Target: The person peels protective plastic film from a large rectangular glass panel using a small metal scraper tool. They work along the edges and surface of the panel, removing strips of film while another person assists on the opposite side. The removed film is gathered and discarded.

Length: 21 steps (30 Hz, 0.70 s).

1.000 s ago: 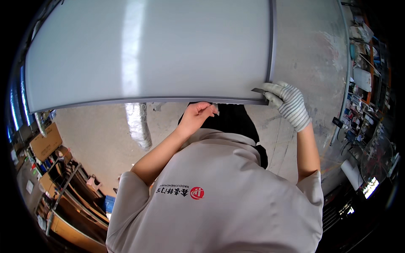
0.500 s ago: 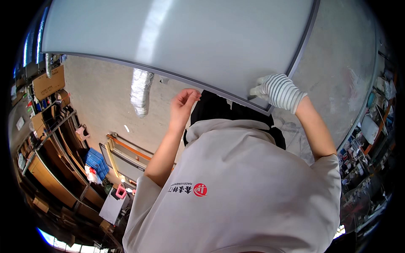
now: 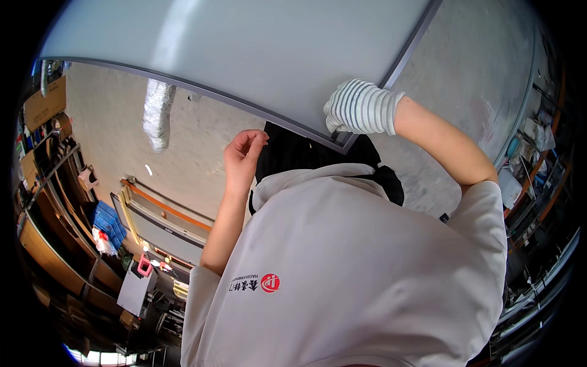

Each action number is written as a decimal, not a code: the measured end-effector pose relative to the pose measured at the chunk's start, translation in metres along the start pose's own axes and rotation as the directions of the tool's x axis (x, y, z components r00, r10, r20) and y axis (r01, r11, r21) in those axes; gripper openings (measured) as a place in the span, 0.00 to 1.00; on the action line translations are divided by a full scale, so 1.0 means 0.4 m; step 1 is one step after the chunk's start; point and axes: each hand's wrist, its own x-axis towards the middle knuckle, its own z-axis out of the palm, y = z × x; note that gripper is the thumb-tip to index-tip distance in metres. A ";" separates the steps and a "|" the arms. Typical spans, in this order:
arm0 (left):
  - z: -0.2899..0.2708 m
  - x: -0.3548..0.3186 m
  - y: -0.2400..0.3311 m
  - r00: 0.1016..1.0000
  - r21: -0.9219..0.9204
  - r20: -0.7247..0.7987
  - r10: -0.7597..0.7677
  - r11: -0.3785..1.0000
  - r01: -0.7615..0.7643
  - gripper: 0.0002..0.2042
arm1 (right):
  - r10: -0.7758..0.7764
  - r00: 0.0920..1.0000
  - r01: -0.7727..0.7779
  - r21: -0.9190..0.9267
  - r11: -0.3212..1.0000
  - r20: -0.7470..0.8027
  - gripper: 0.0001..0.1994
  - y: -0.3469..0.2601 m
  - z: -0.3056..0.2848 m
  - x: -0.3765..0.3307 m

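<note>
A large pale-grey panel (image 3: 269,49) with a dark grey frame (image 3: 244,105) lies in front of me, its near corner close to my waist. My right hand (image 3: 361,107), in a white and grey striped glove, rests closed on the panel just inside that corner. A small dark bit shows under its fingertips, too covered to name. My left hand (image 3: 243,150) is bare and held apart from the panel, left of the corner. Its thumb and fingertips are pinched together; whatever they may hold is too small to make out.
Below the panel, a support wrapped in silvery film (image 3: 159,116) stands on the concrete floor (image 3: 202,134). Shelving with boards (image 3: 55,238), a blue bundle (image 3: 109,226) and leaning frames (image 3: 162,211) are at left. Cluttered racks (image 3: 538,147) line the right side.
My right hand has turned so its knuckles face up, and its fingers have curled in nearer the panel's corner. The left hand keeps its pinch. The whole view has shifted somewhat.
</note>
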 end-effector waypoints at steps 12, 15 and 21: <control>0.057 -0.082 -0.057 0.997 -0.069 -0.069 -0.015 0.998 0.011 0.07 | 0.031 0.989 -0.001 -0.204 0.979 0.142 0.06 -0.037 -0.031 0.006; 0.061 -0.094 -0.065 0.995 -0.083 -0.096 -0.004 0.997 -0.004 0.07 | 0.006 0.996 0.013 -0.226 0.974 0.087 0.05 -0.031 -0.014 0.004; 0.081 -0.116 -0.085 0.987 0.044 -0.139 0.076 0.997 -0.071 0.06 | -0.041 0.993 0.061 -0.173 0.983 0.114 0.04 -0.021 0.000 -0.016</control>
